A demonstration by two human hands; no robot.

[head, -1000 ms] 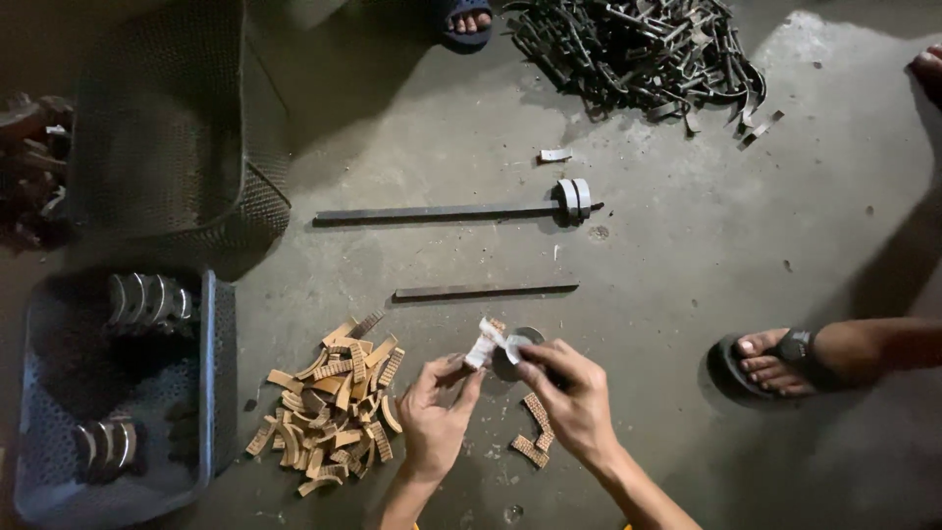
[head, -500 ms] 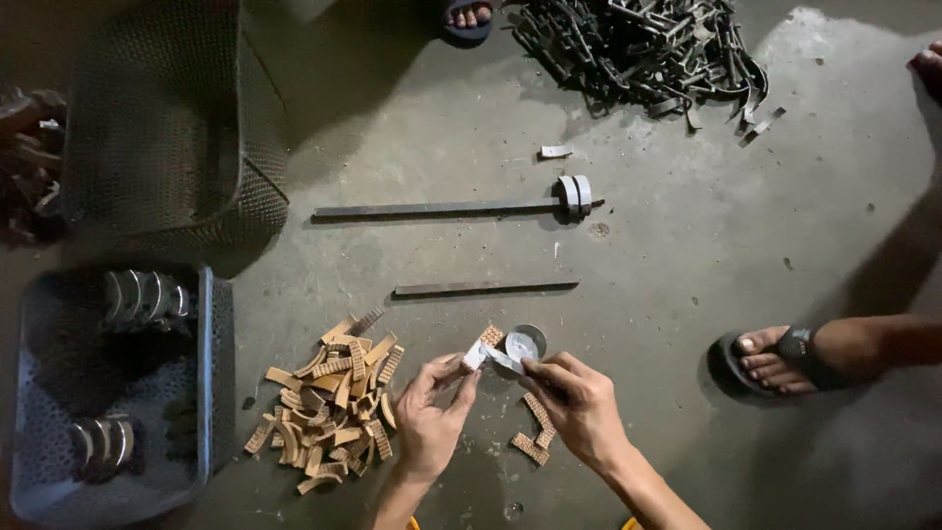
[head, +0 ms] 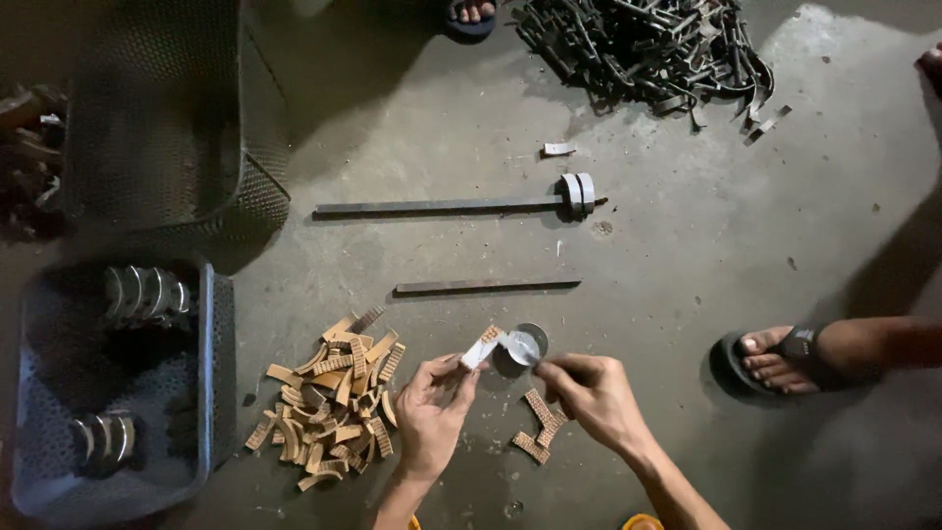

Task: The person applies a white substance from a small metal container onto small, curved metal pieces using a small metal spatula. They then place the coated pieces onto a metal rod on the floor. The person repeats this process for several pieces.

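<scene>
Left hand (head: 432, 412) pinches a small tan pad (head: 478, 351) at its tip; right hand (head: 592, 393) grips a round metal disc (head: 524, 345), both held together just above the concrete floor (head: 687, 255). Big pile of tan pads (head: 329, 402) lies left of the hands, a few more pads (head: 540, 424) under the right wrist. Finished-looking metal rings (head: 147, 294) sit in the grey crate (head: 206, 393), a couple more on the long rod (head: 446, 206). Judging by the pile, most pieces remain undone. Scrap heap (head: 648, 49) sits far up.
</scene>
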